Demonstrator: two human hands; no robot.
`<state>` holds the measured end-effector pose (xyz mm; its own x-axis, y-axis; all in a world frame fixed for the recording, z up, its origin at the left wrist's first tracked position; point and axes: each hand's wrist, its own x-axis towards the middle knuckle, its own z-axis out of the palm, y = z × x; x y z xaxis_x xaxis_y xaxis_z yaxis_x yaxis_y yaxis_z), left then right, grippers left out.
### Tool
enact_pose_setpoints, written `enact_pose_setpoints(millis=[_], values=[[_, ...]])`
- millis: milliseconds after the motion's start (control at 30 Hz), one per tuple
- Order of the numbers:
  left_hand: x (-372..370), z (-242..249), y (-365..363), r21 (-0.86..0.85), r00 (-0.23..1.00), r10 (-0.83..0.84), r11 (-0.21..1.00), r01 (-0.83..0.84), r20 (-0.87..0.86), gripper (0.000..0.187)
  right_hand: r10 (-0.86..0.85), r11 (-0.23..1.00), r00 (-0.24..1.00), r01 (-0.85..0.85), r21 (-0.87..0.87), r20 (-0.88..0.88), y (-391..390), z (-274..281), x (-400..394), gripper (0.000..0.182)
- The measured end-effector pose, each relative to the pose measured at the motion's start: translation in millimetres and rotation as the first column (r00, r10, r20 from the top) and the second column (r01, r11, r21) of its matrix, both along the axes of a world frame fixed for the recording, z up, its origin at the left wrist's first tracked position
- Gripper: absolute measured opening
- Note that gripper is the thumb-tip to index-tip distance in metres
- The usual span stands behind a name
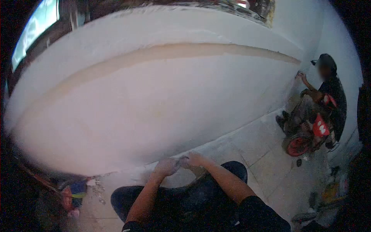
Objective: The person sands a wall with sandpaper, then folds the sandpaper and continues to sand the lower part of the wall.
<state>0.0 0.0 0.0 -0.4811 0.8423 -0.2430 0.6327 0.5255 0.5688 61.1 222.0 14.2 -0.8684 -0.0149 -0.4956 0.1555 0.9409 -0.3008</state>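
My left hand (167,166) and my right hand (194,159) are close together above my lap, between my bent knees. Both have their fingers closed around a small, dark, thin piece (180,161) between them, too blurred to name. Just beyond my hands rises a low white wall (154,108), its foot meeting the floor. A beige band (185,50) runs along the upper part of this wall. Neither hand touches the wall.
At the right a person (336,96) in dark clothes sits with one hand at the wall's far end. Beside them is a small red-wheeled object (298,145). Colourful items (73,195) lie lower left. Pale floor tiles (270,170) stretch to the right.
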Motion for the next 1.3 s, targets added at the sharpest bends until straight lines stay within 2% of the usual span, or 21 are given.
enact_pose_setpoints(millis=[67, 100, 133, 167, 200, 233, 300, 367, 400, 433, 467, 500, 533, 567, 600, 667, 733, 800, 933, 1167, 1300], values=[[-31.2, 54.9, -40.0, 0.184, 0.986, 0.03, 0.981, -0.061, 0.165, 0.049, 0.132, 0.991, 0.95, -0.133, -0.018, 0.284, -31.5, -13.6, -44.3, 0.066], [-113.6, 124.2, -99.5, 0.01, 0.993, 0.059, 0.998, -0.059, -0.104, 0.049, 0.202, 0.978, 0.977, -0.197, -0.076, 0.068, -96.7, -26.2, -111.5, 0.066], [-121.0, 156.4, -125.7, -0.037, 0.984, -0.065, 0.998, 0.059, -0.167, 0.048, 0.209, 0.972, 0.977, -0.211, -0.103, -0.028, -126.8, -35.4, -131.5, 0.065], [-114.5, 171.3, -118.9, -0.014, 0.967, -0.175, 0.984, 0.176, -0.184, 0.046, 0.228, 0.966, 0.97, -0.236, -0.1, -0.091, -134.4, -38.6, -137.3, 0.065], [-81.5, 164.6, -90.3, 0.107, 0.964, -0.216, 0.966, 0.234, -0.155, 0.045, 0.232, 0.966, 0.969, -0.24, -0.095, -0.084, -123.2, -41.3, -123.9, 0.064], [-78.1, 179.2, -73.3, 0.159, 0.941, -0.263, 0.941, 0.3, -0.214, 0.044, 0.245, 0.963, 0.963, -0.255, -0.088, -0.116, -129.0, -38.6, -127.4, 0.063], [-42.6, 231.1, -10.8, 0.135, 0.855, -0.474, 0.852, 0.505, -0.211, 0.041, 0.258, 0.96, 0.955, -0.27, -0.073, -0.145, -122.7, -33.4, -114.4, 0.062], [2.0, 268.4, 28.0, 0.354, 0.785, -0.51, 0.704, 0.616, -0.35, 0.037, 0.258, 0.959, 0.95, -0.274, -0.071, -0.176, -112.4, -28.6, -103.2, 0.061], [22.4, 271.0, 56.9, 0.318, 0.671, -0.557, 0.603, 0.732, -0.49, 0.034, 0.257, 0.959, 0.946, -0.276, -0.072, -0.195, -108.8, -30.5, -97.5, 0.061], [37.2, 272.2, 79.6, 0.203, 0.585, -0.651, 0.567, 0.798, -0.484, 0.031, 0.252, 0.961, 0.943, -0.27, -0.057, -0.216, -102.7, -32.0, -92.7, 0.06], [59.4, 302.6, 95.2, 0.092, 0.495, -0.739, 0.514, 0.853, -0.458, 0.029, 0.254, 0.961, 0.941, -0.271, -0.053, -0.223, -99.6, -33.0, -89.2, 0.06], [90.9, 300.0, 123.3, -0.111, 0.461, -0.809, 0.529, 0.841, -0.366, 0.031, 0.268, 0.957, 0.933, -0.287, -0.048, -0.239, -100.6, -32.5, -86.7, 0.059], [112.9, 297.0, 147.0, -0.096, 0.275, -0.856, 0.348, 0.932, -0.437, 0.038, 0.274, 0.956, 0.928, -0.291, -0.029, -0.253, -97.0, -34.2, -78.1, 0.059], [148.7, 282.0, 207.1, -0.283, 0.109, -0.89, 0.254, 0.925, -0.442, 0.044, 0.272, 0.957, 0.923, -0.289, -0.023, -0.273, -92.4, -36.3, -76.7, 0.058], [169.9, 280.8, 246.3, -0.289, 0.075, -0.899, 0.216, 0.933, -0.431, 0.044, 0.277, 0.954, 0.918, -0.297, -0.029, -0.283, -92.0, -45.6, -78.3, 0.058], [214.8, 277.4, 285.0, -0.311, 0.124, -0.889, 0.281, 0.908, -0.441, 0.044, 0.283, 0.951, 0.91, -0.307, -0.031, -0.302, -102.6, -46.0, -93.0, 0.057], [221.4, 280.5, 337.2, -0.28, 0.214, -0.894, 0.338, 0.898, -0.393, 0.043, 0.323, 0.934, 0.896, -0.355, -0.053, -0.305, -99.1, -49.8, -115.2, 0.056], [233.7, 279.2, 333.9, -0.272, 0.236, -0.907, 0.339, 0.901, -0.348, 0.043, 0.344, 0.923, 0.88, -0.382, -0.056, -0.328, -118.0, -48.7, -134.3, 0.054], [226.0, 282.0, 305.5, -0.317, 0.179, -0.936, 0.276, 0.908, -0.302, 0.043, 0.345, 0.921, 0.873, -0.386, -0.056, -0.344, -124.5, -50.2, -148.0, 0.052], [109.7, 295.8, 221.8, -0.285, 0.24, -0.89, 0.363, 0.887, -0.388, 0.042, 0.282, 0.95, 0.908, -0.309, -0.043, -0.309, -115.7, -54.3, -155.5, 0.049], [31.0, 315.1, 169.6, 0.044, 0.351, -0.823, 0.372, 0.927, -0.447, 0.042, 0.246, 0.961, 0.919, -0.273, -0.048, -0.309, -127.0, -47.7, -176.5, 0.047]])
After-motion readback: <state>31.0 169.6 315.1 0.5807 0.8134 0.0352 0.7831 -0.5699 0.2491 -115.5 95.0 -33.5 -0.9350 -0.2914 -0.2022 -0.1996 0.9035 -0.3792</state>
